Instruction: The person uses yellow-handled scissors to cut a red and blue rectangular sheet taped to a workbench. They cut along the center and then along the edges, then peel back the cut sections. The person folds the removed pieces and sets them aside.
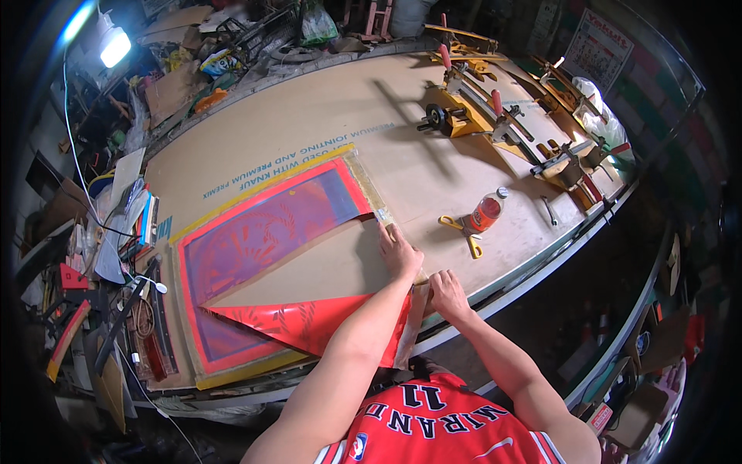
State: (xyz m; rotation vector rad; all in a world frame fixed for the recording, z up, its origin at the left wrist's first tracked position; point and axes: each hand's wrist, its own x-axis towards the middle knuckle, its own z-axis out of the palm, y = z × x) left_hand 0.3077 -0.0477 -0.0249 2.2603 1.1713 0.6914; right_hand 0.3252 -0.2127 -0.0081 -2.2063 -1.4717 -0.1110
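Observation:
A printing screen (263,216) with red border, purple mesh and tan edge strips lies on a board-topped table. Its mesh is split diagonally; a red printed flap (301,313) hangs loose toward my body, its tip at the left. My left hand (398,251) grips the screen's right edge strip with bent fingers, above the flap. My right hand (450,295) is closed on the same strip lower down, near the flap's right end. A bottle (483,216) with orange-red liquid and yellow-handled scissors (452,222) lie just beyond my right hand.
Yellow metal clamp jigs (471,112) with red handles occupy the table's far right, near a wrench (549,209). Tools and scraps (139,309) crowd the left side beside cables. A lit lamp (114,46) hangs upper left. Clutter lines the back. A lower shelf (649,340) holds boxes at the right.

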